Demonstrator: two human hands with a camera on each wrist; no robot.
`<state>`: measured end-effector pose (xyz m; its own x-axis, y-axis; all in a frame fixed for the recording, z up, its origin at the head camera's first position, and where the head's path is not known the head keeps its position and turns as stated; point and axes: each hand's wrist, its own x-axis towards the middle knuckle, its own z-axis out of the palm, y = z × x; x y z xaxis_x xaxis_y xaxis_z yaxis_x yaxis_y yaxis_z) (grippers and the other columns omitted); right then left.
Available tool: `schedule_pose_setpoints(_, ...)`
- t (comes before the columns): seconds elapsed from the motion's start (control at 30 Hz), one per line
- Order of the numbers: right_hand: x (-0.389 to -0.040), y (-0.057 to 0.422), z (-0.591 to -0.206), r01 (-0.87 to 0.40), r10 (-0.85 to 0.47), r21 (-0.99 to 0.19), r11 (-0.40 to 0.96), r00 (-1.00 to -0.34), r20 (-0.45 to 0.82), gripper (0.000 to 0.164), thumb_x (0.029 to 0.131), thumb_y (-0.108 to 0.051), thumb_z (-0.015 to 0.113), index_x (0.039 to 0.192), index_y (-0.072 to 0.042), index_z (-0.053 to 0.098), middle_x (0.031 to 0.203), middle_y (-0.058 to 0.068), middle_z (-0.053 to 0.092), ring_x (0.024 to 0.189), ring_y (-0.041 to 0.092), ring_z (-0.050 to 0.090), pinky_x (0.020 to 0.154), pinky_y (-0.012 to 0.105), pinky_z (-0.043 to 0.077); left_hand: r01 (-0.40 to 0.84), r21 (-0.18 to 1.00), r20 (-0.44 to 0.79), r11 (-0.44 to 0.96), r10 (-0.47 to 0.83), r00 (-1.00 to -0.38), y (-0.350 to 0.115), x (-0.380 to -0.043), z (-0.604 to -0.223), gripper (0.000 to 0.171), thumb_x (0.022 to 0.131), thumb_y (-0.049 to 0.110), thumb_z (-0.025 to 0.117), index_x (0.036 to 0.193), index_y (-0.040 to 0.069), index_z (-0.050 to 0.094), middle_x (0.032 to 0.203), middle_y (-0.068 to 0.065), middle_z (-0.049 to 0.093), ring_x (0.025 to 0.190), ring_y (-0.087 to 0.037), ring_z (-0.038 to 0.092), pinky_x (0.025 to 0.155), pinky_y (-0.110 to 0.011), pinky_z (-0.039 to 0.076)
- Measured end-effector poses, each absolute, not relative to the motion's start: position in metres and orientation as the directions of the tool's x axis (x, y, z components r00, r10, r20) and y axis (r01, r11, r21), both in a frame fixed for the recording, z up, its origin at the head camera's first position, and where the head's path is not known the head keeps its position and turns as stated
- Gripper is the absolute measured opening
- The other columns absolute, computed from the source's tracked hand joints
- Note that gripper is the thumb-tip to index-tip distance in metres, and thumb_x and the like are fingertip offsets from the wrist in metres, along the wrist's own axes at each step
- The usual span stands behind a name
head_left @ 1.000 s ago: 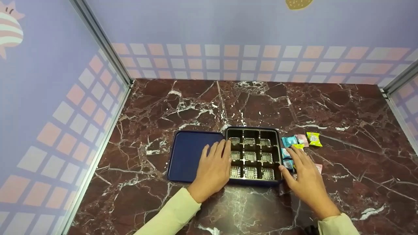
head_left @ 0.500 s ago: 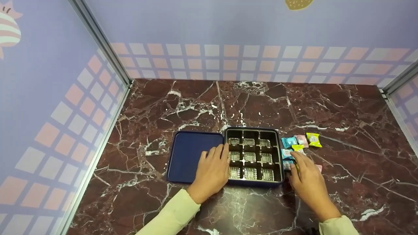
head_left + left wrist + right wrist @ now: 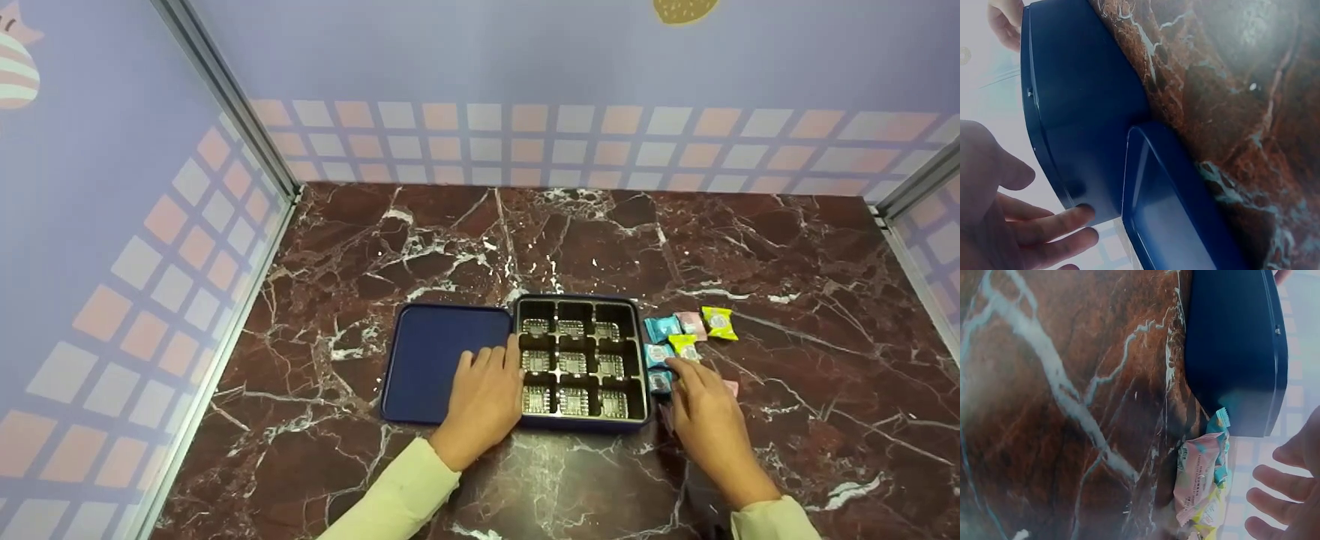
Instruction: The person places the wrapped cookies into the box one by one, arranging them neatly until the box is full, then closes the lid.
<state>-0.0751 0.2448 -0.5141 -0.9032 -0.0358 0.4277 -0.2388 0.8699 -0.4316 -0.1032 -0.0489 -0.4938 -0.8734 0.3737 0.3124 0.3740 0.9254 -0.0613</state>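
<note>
A dark blue tin (image 3: 585, 425) with a divided black-and-gold insert stands in the middle of the table in the head view; its compartments hold nothing. The left hand (image 3: 487, 396) touches the tin's left wall with extended fingers, as the left wrist view also shows on the tin (image 3: 1078, 90). Beneath that hand lies the blue lid (image 3: 439, 364). The right hand (image 3: 709, 420) hovers by small wrapped sweets at the tin's right side, and partly hides them. In the right wrist view, its fingers (image 3: 1275, 500) are spread apart from a pink sweet (image 3: 1199, 475).
Blue sweets (image 3: 663, 329), another pink sweet (image 3: 691, 325) and a yellow sweet (image 3: 720, 323) lie right of the tin on the dark red marbled table (image 3: 817, 300). Patterned lilac walls (image 3: 480, 60) enclose the back and sides.
The right hand has drawn back slightly from the tin's right edge and toward the person, uncovering more blue and yellow sweets. The left hand has slid slightly toward the person along the tin's edge.
</note>
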Motion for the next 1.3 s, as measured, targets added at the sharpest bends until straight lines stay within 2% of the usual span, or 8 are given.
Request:
schedule_pose_setpoints(0.2, -0.077, 0.246, -0.517, -0.231, -0.038, -0.436, 0.87, -0.912, 0.408, 0.036, 0.079, 0.008, 0.067, 0.114, -0.003, 0.065, 0.113, 0.019, 0.066, 0.106, 0.039, 0.06, 0.09, 0.055, 0.045, 0.392, -0.069, 0.389, 0.917, 0.387, -0.836, -0.049, -0.106, -0.499, 0.04, 0.093, 0.03, 0.059, 0.123, 0.003, 0.061, 0.079, -0.002, 0.07, 0.076, -0.021, 0.062, 0.073, -0.038, 0.041)
schedule_pose_setpoints(0.33, -0.079, 0.248, -0.519, -0.234, -0.052, -0.43, 0.872, -0.918, 0.394, 0.036, 0.077, 0.005, 0.072, 0.111, -0.005, 0.067, 0.109, 0.017, 0.067, 0.104, 0.037, 0.06, 0.088, 0.054, 0.045, 0.392, -0.056, 0.412, 0.918, 0.378, -0.829, -0.049, -0.108, -0.5, 0.037, 0.091, 0.03, 0.061, 0.117, 0.003, 0.064, 0.076, -0.002, 0.069, 0.073, -0.021, 0.062, 0.071, -0.038, 0.04)
schedule_pose_setpoints(0.53, -0.082, 0.249, -0.521, -0.236, -0.071, -0.415, 0.879, -0.924, 0.375, 0.036, 0.074, 0.001, 0.077, 0.108, -0.004, 0.069, 0.107, 0.015, 0.068, 0.102, 0.037, 0.06, 0.086, 0.053, 0.045, 0.375, -0.063, 0.381, 0.925, 0.369, -0.848, -0.05, -0.108, -0.501, 0.034, 0.092, 0.032, 0.06, 0.112, 0.005, 0.065, 0.072, -0.001, 0.068, 0.068, -0.021, 0.061, 0.07, -0.037, 0.039)
schedule_pose_setpoints(0.77, -0.085, 0.252, -0.524, -0.237, -0.086, -0.407, 0.882, -0.93, 0.356, 0.038, 0.072, 0.002, 0.077, 0.109, -0.003, 0.069, 0.108, 0.016, 0.068, 0.101, 0.037, 0.06, 0.088, 0.054, 0.045, 0.368, -0.038, 0.366, 0.929, 0.355, -0.86, -0.05, -0.111, -0.503, 0.021, 0.091, 0.033, 0.06, 0.087, 0.013, 0.056, 0.06, 0.001, 0.058, 0.056, -0.02, 0.055, 0.064, -0.036, 0.034)
schedule_pose_setpoints(1.03, -0.087, 0.253, -0.525, -0.253, -0.122, -0.357, 0.899, -0.929, 0.35, 0.042, 0.066, 0.003, 0.079, 0.107, -0.002, 0.07, 0.107, 0.017, 0.068, 0.099, 0.037, 0.059, 0.084, 0.054, 0.043, 0.356, -0.01, 0.302, 0.934, 0.343, -0.89, -0.048, -0.11, -0.503, 0.02, 0.094, 0.031, 0.055, 0.085, 0.013, 0.058, 0.058, 0.001, 0.058, 0.053, -0.021, 0.055, 0.066, -0.037, 0.035)
schedule_pose_setpoints(1.3, -0.089, 0.253, -0.527, -0.252, -0.139, -0.34, 0.906, -0.936, 0.323, 0.043, 0.066, 0.003, 0.08, 0.108, -0.002, 0.07, 0.108, 0.016, 0.068, 0.1, 0.038, 0.058, 0.084, 0.052, 0.041, 0.354, -0.035, 0.316, 0.935, 0.346, -0.883, -0.047, -0.11, -0.51, 0.021, 0.095, 0.026, 0.052, 0.08, 0.013, 0.059, 0.051, 0.0, 0.056, 0.046, -0.021, 0.052, 0.065, -0.038, 0.037)
